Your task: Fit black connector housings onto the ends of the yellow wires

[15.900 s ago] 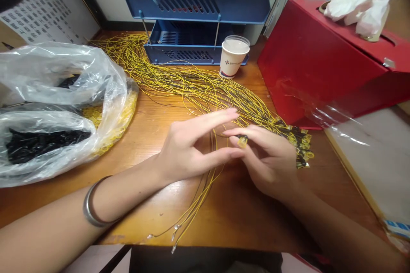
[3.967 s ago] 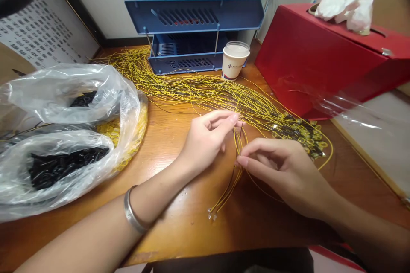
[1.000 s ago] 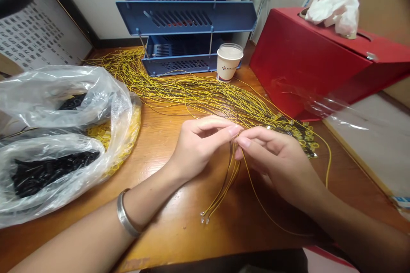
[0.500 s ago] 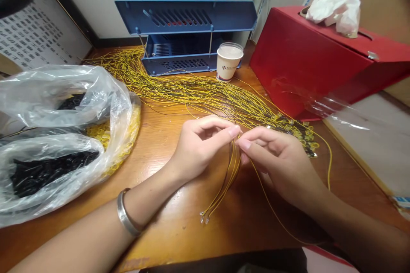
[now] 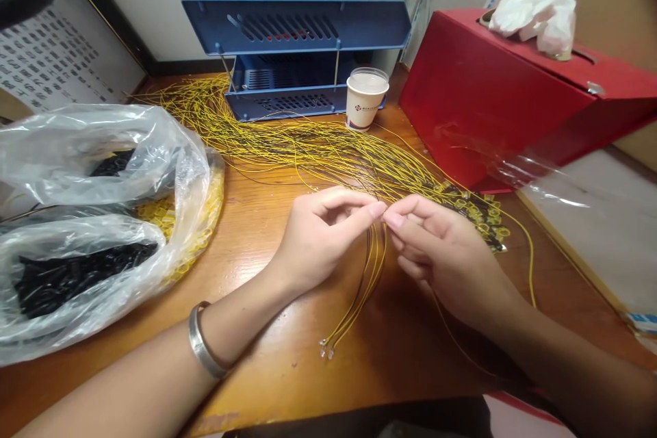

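My left hand pinches a small bunch of thin yellow wires that trail toward me and end in small clear terminals. My right hand meets it fingertip to fingertip, closed on a single yellow wire that loops out to the right and back under my forearm. A wide spread of yellow wires lies across the wooden table behind both hands. Their ends, fitted with yellow and black sleeves, are heaped just right of my right hand.
Clear plastic bags at the left hold black and yellow sleeves. A blue stacked tray rack stands at the back with a paper cup beside it. A red box topped with white tissue sits at the right.
My right hand has risen slightly to touch the left fingertips. The single wire's slack has shifted to the right and lies further under my right forearm. The left hand has stayed in place.
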Motion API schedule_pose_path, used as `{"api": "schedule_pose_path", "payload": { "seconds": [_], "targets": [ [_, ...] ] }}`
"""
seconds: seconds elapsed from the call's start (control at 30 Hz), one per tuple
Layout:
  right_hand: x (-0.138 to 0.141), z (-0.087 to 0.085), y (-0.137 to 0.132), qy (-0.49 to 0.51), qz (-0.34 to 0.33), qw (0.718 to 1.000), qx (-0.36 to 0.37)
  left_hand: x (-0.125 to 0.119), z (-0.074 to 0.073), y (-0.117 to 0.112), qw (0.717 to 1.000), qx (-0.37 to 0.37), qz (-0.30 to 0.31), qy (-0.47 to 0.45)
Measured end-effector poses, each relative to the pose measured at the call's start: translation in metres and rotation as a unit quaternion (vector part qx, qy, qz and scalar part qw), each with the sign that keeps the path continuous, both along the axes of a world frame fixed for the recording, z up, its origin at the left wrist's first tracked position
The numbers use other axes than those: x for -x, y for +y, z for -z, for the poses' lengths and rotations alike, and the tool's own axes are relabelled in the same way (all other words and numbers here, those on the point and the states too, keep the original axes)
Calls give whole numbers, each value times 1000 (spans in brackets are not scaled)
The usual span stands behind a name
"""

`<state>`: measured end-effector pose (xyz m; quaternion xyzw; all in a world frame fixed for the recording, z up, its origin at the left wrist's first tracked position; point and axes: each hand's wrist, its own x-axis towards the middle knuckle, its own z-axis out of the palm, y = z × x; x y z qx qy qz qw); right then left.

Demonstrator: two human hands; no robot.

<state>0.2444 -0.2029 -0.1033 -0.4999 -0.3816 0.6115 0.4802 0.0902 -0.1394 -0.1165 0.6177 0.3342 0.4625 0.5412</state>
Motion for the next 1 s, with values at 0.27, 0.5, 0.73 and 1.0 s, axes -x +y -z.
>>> {"api": "schedule_pose_path", "payload": {
  "seconds": [0.27, 0.5, 0.73, 1.0],
  "targets": [
    [0, -3, 0, -102, 27, 993, -43, 2, 0, 2, 997, 63, 34, -37],
    [-1, -2, 1, -35, 43, 998, -31, 5, 1, 1, 996, 59, 55, -45],
    [-4, -3, 2, 29, 8, 1000, 4, 6, 2, 1, 992, 41, 101, -64],
    [-4, -3, 5, 63, -2, 998, 10, 6, 1, 1, 992, 41, 101, -65]
  ]
}}
